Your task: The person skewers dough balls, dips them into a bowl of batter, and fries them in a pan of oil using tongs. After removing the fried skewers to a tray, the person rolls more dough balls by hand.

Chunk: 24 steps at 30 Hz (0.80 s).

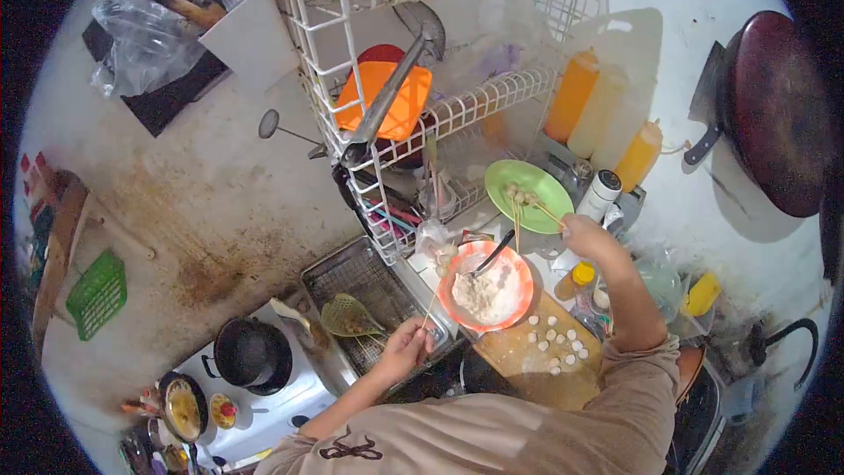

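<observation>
My left hand (409, 345) is closed around the lower end of a thin wooden skewer (432, 306). Pale round balls (445, 260) sit on its upper end, beside the rim of an orange-and-white bowl (449, 306). That bowl holds a whitish, lumpy mixture (483, 297) and a dark-handled spoon (498, 252). At the green plate (501, 178), my right hand (587, 236) grips the stick end of another skewer (551, 215). Its balls (520, 194) lie on the plate among other skewered balls, whose sticks hang over the near rim.
A wooden board (510, 354) carries several small white pieces. Left of the bowl is a wire-basket fryer (330, 268) with a mesh strainer (350, 315). A black pot (253, 354) stands on the stove. The white dish rack (374, 211) rises behind; sauce bottles (639, 156) stand right.
</observation>
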Motion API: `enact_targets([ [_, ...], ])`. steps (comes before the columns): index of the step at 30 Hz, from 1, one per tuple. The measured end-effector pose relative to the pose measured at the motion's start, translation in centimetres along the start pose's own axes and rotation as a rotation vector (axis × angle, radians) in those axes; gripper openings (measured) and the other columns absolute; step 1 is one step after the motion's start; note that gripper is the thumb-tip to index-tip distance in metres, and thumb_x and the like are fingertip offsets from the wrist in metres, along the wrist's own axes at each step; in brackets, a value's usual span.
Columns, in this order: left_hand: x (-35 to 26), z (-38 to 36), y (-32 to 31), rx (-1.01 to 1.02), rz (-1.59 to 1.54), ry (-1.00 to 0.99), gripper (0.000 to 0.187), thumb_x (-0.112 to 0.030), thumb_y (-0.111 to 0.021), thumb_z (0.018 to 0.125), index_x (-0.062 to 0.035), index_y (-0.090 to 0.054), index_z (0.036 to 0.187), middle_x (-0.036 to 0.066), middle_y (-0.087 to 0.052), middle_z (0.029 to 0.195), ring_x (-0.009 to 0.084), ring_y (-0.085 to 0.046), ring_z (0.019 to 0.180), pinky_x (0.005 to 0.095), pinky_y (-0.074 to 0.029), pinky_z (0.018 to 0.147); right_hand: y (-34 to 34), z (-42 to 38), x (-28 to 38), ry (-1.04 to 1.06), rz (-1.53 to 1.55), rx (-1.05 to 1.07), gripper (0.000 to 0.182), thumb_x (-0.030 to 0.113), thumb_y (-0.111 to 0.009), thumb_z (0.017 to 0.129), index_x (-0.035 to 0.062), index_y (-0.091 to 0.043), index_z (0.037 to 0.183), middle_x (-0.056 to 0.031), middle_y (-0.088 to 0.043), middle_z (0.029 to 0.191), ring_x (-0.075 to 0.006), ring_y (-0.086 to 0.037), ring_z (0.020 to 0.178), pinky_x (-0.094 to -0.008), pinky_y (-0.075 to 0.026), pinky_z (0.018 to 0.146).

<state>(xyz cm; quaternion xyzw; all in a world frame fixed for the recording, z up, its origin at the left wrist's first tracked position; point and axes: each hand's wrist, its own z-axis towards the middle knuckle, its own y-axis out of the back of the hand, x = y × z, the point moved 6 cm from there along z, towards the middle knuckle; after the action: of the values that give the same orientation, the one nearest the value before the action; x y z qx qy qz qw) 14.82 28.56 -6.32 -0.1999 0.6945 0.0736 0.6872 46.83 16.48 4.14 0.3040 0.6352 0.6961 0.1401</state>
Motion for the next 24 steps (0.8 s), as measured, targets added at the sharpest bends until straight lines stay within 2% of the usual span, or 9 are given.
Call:
enact_targets([
  [3, 0.2, -0.3, 0.1, -0.03, -0.033, 0.026, 0.018, -0.02, -0.034, 0.09, -0.0089, -0.044, 0.1, -0.002, -0.045, 0.068, 0.0044, -0.038, 0.047, 0.0166, -0.033, 0.041, 0.2, 0.4, -1.3, -0.021, 0.096, 0.006, 0.022, 0.014, -0.05, 0.074, -0.0013, -0.055, 0.088, -0.0258, -0.055, 0.084, -0.0385, -0.053, 0.082, -0.0422, -0.042, 0.07],
  [6, 1.3, -0.7, 0.5, -0.045, -0.112, -0.015, 0.018, -0.02, -0.034, 0.09, -0.0096, -0.044, 0.101, -0.003, -0.045, 0.069, 0.0042, -0.038, 0.05, 0.0171, -0.032, 0.042, 0.1, 0.3, -3.2, 0.088, 0.23, -0.193, 0.02, 0.014, -0.049, 0.074, 0.0006, -0.055, 0.087, -0.02, -0.057, 0.072, -0.0333, -0.056, 0.069, -0.0405, -0.043, 0.061],
  [9, 1.6, -1.4, 0.8, -0.086, -0.186, -0.083, 0.018, -0.019, -0.034, 0.09, -0.0103, -0.043, 0.103, -0.003, -0.045, 0.07, 0.0044, -0.036, 0.052, 0.0176, -0.031, 0.044, 1.9, -2.2, -2.7, -0.228, 0.549, -0.228, 0.017, 0.015, -0.05, 0.075, 0.0027, -0.055, 0.086, -0.0092, -0.052, 0.064, -0.0213, -0.049, 0.054, -0.0346, -0.039, 0.052],
  [11, 1.7, -2.3, 1.1, -0.127, -0.222, -0.057, 0.018, -0.019, -0.035, 0.09, -0.0104, -0.042, 0.104, -0.003, -0.044, 0.07, 0.0048, -0.036, 0.052, 0.0177, -0.03, 0.044, 2.2, -2.4, -3.9, -0.154, 0.629, -0.332, 0.017, 0.018, -0.05, 0.076, 0.0039, -0.053, 0.085, -0.0026, -0.046, 0.063, -0.0109, -0.04, 0.055, -0.0266, -0.035, 0.051],
  [13, 1.9, -3.7, 1.9, -0.18, -0.231, -0.013, 0.018, -0.016, -0.034, 0.089, -0.0107, -0.041, 0.106, -0.003, -0.043, 0.068, 0.0053, -0.034, 0.051, 0.0174, -0.028, 0.044, 2.2, -2.9, -5.2, -0.181, 0.67, -0.342, 0.019, 0.02, -0.048, 0.078, 0.004, -0.052, 0.088, -0.0018, -0.047, 0.067, -0.0094, -0.041, 0.059, -0.0245, -0.035, 0.054],
  [15, 1.4, -5.5, 2.8, -0.223, -0.222, -0.008, 0.018, -0.014, -0.034, 0.089, -0.011, -0.04, 0.106, -0.003, -0.042, 0.067, 0.0053, -0.033, 0.051, 0.0174, -0.028, 0.044, 3.9, -5.6, -1.2, -0.191, 0.705, -0.497, 0.018, 0.026, -0.049, 0.077, 0.0095, -0.053, 0.083, 0.0046, -0.041, 0.058, -0.0046, -0.033, 0.046, -0.021, -0.024, 0.038],
  [17, 2.1, -7.4, 4.1, -0.256, -0.275, -0.038, 0.018, -0.012, -0.033, 0.089, -0.0113, -0.04, 0.106, -0.003, -0.041, 0.065, 0.0053, -0.032, 0.051, 0.0175, -0.027, 0.044, 3.7, -6.6, -0.5, -0.002, 0.762, -0.587, 0.014, 0.022, -0.047, 0.08, 0.0098, -0.053, 0.082, 0.0056, -0.04, 0.059, -0.0035, -0.032, 0.048, -0.0187, -0.024, 0.04],
  [20, 2.2, -11.9, 6.6, -0.322, -0.372, -0.005, 0.017, -0.011, -0.035, 0.088, -0.0118, -0.041, 0.103, -0.003, -0.04, 0.064, 0.0053, -0.03, 0.05, 0.0175, -0.025, 0.043, 4.0, -10.4, 6.4, -0.169, 0.885, -0.357, 0.015, 0.017, -0.044, 0.082, 0.0062, -0.052, 0.089, 0.0037, -0.04, 0.063, -0.006, -0.036, 0.057, -0.0203, -0.029, 0.049],
  [24, 2.9, -19.1, 10.3, -0.397, -0.447, -0.028, 0.013, -0.012, -0.036, 0.088, -0.0105, -0.041, 0.099, -0.002, -0.041, 0.064, 0.0049, -0.031, 0.05, 0.0172, -0.025, 0.044, 1.8, -11.8, 12.5, 0.05, 0.736, -0.399, 0.013, 0.013, -0.043, 0.083, 0.0053, -0.051, 0.089, 0.0042, -0.037, 0.063, -0.005, -0.035, 0.055, -0.0194, -0.027, 0.049],
])
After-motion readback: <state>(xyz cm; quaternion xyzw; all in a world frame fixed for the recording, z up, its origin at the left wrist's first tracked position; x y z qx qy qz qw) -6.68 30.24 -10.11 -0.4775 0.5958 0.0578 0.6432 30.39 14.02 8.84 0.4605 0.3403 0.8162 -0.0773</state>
